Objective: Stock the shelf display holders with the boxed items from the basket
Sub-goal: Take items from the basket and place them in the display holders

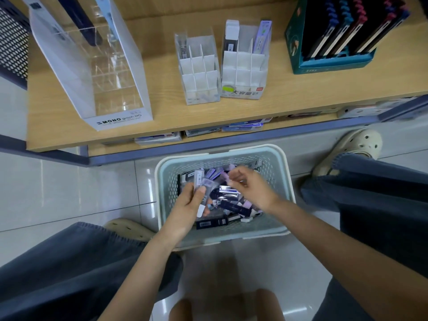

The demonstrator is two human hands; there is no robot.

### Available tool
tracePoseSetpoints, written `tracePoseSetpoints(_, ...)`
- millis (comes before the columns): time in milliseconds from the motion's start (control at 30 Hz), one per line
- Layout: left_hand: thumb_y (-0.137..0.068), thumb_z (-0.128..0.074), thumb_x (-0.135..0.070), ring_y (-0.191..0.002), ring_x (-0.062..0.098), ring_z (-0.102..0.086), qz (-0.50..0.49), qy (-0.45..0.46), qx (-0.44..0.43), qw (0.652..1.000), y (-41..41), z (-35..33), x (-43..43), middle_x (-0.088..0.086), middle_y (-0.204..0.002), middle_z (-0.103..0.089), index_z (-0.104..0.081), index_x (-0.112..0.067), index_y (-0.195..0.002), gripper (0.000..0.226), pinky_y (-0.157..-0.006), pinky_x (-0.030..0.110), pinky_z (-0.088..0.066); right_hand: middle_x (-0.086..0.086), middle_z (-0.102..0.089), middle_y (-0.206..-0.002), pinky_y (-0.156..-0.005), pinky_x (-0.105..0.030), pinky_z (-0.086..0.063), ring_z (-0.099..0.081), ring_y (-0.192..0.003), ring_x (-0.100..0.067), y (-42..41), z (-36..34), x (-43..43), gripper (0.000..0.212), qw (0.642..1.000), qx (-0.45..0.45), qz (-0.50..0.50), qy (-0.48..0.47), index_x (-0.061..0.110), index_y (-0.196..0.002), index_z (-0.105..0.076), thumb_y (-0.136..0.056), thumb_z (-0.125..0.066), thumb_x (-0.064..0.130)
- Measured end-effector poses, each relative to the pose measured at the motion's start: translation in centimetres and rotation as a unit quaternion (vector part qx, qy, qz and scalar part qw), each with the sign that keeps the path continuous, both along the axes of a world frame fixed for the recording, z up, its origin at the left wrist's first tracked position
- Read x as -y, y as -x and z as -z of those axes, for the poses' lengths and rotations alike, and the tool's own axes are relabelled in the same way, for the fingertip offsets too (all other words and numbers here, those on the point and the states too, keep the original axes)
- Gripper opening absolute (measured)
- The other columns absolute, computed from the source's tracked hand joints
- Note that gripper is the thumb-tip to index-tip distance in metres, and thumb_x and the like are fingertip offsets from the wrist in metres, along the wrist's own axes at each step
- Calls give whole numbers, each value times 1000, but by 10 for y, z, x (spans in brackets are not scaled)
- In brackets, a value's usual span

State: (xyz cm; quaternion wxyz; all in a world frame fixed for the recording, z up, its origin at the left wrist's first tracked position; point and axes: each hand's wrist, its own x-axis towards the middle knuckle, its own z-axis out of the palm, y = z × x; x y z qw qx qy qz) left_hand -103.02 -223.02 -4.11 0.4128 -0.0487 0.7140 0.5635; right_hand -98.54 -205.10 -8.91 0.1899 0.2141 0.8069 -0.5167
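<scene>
Hands [188,206] on boxes [234,206] in basket [220,151]

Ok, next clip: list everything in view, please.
Shelf: one, light wood, top.
MONO holder: one, clear, shelf left.
Left holder: one, clear, white dividers, shelf middle; one box at back.
Right holder: one, same, beside it; two boxes at back.
Notebook display: one, teal, shelf right.
Mesh bin: one, black, far left.
Basket: one, pale green, floor.
Boxes: many, dark, lilac, white, in basket.
Clogs: two, cream, floor.
Left hand: holds several boxes.
Right hand: pinches lilac box.
</scene>
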Motion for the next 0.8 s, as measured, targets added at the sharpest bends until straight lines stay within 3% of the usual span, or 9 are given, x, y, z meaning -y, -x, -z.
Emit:
tracePoseSetpoints(67,-100,-37,-20,-65,14,-54,-6,12,-3,1000,2,-1,4,3,-80,-60,-45,-9,-96,14,-56,13,-46,-4,-54,-130,-98,-32,-44,-57,-109,-17,-11,16,-12,46,990,75,-97,-72,13,-130,-49,-88,-65,24)
tracePoseSetpoints(200,-101,-34,-19,-69,10,-54,-31,26,10,999,5,-2,7,-5,-79,-56,-44,-13,-94,13,-65,23,-48,-1,-40,-141,-83,-20,-41,-58,-81,-8,-25,28,-15,69,971,116,-171,-122,20,-141,-36,-83,-71,30)
tracePoseSetpoints(333,-101,-33,-20,-63,9,-51,-18,45,5,999,4,-2,8,-2,-78,-55,-43,-13,-95,14,-62,20,-46,-7,-41,-139,-99,-28,-36,-54,-113,-22,-22,32,-3,73,953,115,-217,-176,18,-139,-34,-80,-69,44)
tracePoseSetpoints(400,-101,-36,-21,-58,8,-49,-7,59,-19,998,3,0,9,2,-74,-53,-42,-7,-96,16,-62,17,-45,-10,-44,-135,-103,-34,-36,-46,-122,-25,-18,36,8,72,946,121,-217,-209,13,-136,-34,-82,-65,50)
tracePoseSetpoints(533,-95,-51,-19,-60,7,-51,10,69,-56,996,1,-2,11,-1,-65,-50,-45,-9,-96,11,-60,7,-42,-14,-47,-126,-90,-33,-41,-48,-117,-28,-8,39,28,58,927,149,-214,-270,5,-126,-35,-90,-56,46)
tracePoseSetpoints(633,-91,-59,-15,-53,1,-50,4,74,-57,996,-1,-5,11,-10,-67,-52,-52,-20,-100,13,-53,8,-43,-17,-57,-116,-81,-36,-44,-57,-105,-32,-8,44,35,43,944,163,-175,-228,3,-125,-31,-94,-56,20)
tracePoseSetpoints(700,-90,-60,-16,-52,4,-48,-9,95,-60,994,-2,-3,10,-9,-69,-52,-54,-16,-105,16,-50,9,-42,-17,-62,-106,-74,-37,-47,-62,-93,-33,-12,46,36,37,955,159,-151,-200,4,-125,-30,-94,-50,4)
tracePoseSetpoints(800,-92,-57,-14,-52,8,-47,-50,121,-55,990,-5,0,12,-1,-63,-50,-55,-1,-106,19,-47,6,-40,-15,-61,-107,-69,-36,-45,-63,-94,-34,-16,43,36,36,958,139,-146,-203,7,-124,-31,-95,-52,15)
